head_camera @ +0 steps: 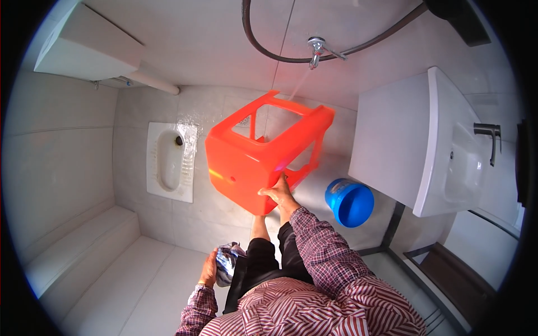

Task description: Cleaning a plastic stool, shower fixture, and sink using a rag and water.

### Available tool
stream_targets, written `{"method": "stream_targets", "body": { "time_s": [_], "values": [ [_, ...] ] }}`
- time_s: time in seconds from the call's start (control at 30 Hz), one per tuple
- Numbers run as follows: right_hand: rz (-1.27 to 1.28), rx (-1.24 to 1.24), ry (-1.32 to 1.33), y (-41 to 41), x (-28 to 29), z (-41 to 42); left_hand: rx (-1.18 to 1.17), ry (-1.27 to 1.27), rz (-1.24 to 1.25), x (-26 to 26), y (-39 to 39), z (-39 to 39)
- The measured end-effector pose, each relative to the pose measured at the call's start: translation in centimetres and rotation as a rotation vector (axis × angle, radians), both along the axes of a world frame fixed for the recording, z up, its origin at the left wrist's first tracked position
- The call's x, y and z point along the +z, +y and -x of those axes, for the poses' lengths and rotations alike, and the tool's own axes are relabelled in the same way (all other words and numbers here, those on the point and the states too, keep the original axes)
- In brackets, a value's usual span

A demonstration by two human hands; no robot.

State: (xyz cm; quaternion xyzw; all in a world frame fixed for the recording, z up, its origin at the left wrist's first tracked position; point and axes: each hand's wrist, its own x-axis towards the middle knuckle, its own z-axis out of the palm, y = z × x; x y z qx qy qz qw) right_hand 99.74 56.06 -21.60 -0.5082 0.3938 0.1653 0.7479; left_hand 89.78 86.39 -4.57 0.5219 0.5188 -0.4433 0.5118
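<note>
An orange-red plastic stool [239, 168] is held up in front of me, tilted, with its seat toward me and its open legs toward the wall. My right hand [280, 194] grips it at the edge of the seat. Down beside my left leg, my left hand [209, 268] holds a crumpled blue, white and dark cloth [228, 262]. A chrome wall tap [316, 52] is running, and its thin stream [300, 84] falls toward the stool's far legs. Where the water lands is hidden behind the stool.
At left a squat toilet [170, 161] is set in the wet tiled floor, below a white cistern [90, 46]. A blue bucket [336, 199] stands right of my legs, near the washbasin cabinet [388, 130]. A dark hose [260, 48] loops behind the tap.
</note>
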Motion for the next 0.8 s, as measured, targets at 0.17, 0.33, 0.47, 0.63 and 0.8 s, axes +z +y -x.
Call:
{"method": "stream_targets", "body": {
  "time_s": [0.17, 0.33, 0.47, 0.63, 0.8],
  "values": [
    [-0.337, 0.103, 0.022, -0.3, 0.0, -2.4, 0.022, 0.051, -0.029, 0.3, -0.4, -0.9],
    [-0.317, 0.074, 0.046, 1.1, 2.0, -5.2, 0.057, 0.002, -0.067, -0.6, 1.3, -1.5],
    [-0.246, 0.014, -0.057, 3.2, 0.7, -4.2, 0.098, -0.038, -0.054, -0.1, 2.3, -5.1],
    [-0.425, -0.081, -0.029, 3.6, -0.3, -5.4, -0.03, -0.061, -0.104, -0.2, 3.5, -9.9],
    [-0.325, -0.048, -0.161, 6.8, 0.5, -9.0, 0.035, -0.036, -0.092, -0.7, 6.3, -13.4]
  ]
}}
